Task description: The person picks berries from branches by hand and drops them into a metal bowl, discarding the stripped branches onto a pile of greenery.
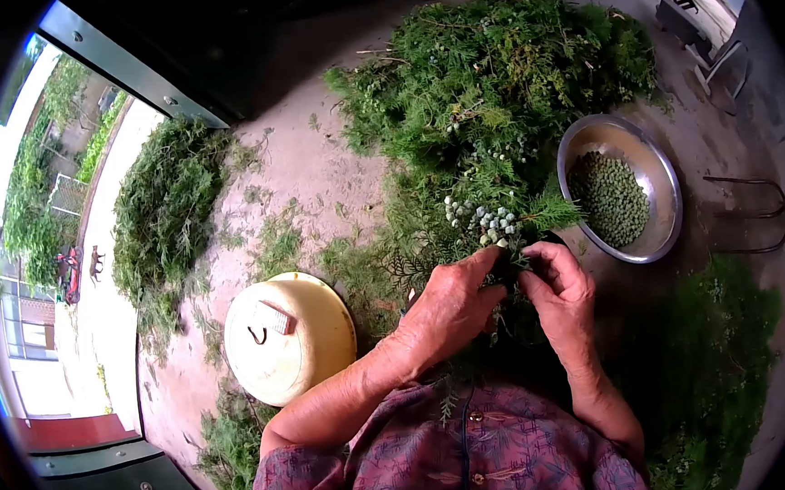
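My left hand (455, 300) is closed around the stem of a conifer sprig (545, 211), with its thumb and fingers pressed together. A cluster of pale blue-green seed cones (486, 220) stands out beyond my fingertips. Close beside it, my right hand (560, 292) has its fingers curled and the thumb drawn in near the sprig's base. Whatever sits in that pinch is hidden. To the right of my hands rests a steel bowl (674, 193), partly filled with loose green cones (609, 198).
A large heap of cut conifer branches (499, 83) lies ahead. Smaller heaps lie at left (167, 206) and lower right (719, 359). An upturned cream basin (273, 353) carries a small block and a dark hook. A metal-pronged tool (772, 209) is at right; a doorway opens left.
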Action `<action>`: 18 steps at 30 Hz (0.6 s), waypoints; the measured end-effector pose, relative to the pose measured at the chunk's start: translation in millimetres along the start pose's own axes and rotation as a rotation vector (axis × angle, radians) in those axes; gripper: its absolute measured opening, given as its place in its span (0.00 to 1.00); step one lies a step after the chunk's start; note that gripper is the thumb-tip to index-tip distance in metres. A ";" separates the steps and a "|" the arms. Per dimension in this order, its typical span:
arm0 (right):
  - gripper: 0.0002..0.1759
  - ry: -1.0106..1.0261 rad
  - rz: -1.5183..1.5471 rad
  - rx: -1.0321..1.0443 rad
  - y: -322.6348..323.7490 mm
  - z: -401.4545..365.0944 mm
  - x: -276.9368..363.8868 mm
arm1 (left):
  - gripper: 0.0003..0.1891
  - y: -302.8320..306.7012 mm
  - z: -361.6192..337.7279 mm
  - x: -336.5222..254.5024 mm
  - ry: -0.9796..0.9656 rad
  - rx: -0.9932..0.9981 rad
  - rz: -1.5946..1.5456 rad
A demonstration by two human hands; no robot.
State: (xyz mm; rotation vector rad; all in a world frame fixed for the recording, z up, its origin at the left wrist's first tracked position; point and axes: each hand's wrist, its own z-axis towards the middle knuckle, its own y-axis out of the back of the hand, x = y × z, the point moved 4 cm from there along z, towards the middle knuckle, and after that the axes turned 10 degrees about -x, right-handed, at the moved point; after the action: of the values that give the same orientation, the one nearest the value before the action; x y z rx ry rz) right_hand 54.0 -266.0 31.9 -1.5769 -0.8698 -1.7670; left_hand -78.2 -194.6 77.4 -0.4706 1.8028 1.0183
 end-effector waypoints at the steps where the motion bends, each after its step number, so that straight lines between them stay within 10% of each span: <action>1: 0.16 0.008 0.035 0.016 -3.0 -1.7 4.7 | 0.16 2.4 -0.5 1.4 0.001 -0.021 -0.059; 18: 0.14 -0.299 0.290 0.145 -10.5 -13.1 3.4 | 0.06 -4.9 -10.5 22.2 -0.028 -0.214 -0.164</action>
State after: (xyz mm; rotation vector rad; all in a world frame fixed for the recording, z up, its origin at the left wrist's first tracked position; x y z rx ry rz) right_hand 37.5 -270.2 33.5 -1.7950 -0.8344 -1.2600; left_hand -90.7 -203.2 57.5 -0.7202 1.6087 1.1013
